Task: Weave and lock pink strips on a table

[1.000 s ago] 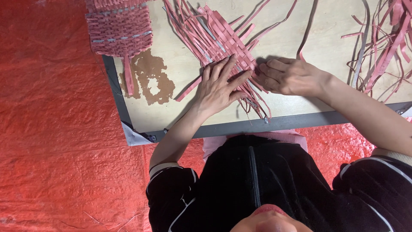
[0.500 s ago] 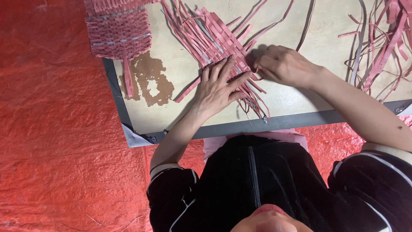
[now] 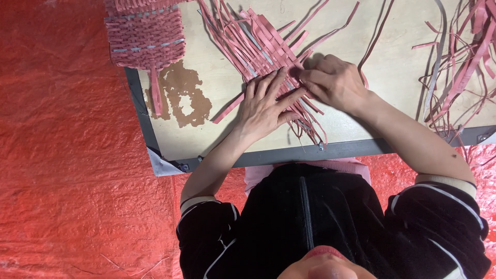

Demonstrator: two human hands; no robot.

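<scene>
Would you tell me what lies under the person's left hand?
The left hand lies flat on the half-woven pink strips, which rest on the wooden board. The strips beneath the palm are covered.

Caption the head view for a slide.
Left hand flat on pink woven strips, right hand pinching a strip, on a wooden board.

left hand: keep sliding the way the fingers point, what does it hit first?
The left hand lies flat on the woven pink strips, fingers aimed at the right hand. It would likely meet those fingertips first.
</scene>
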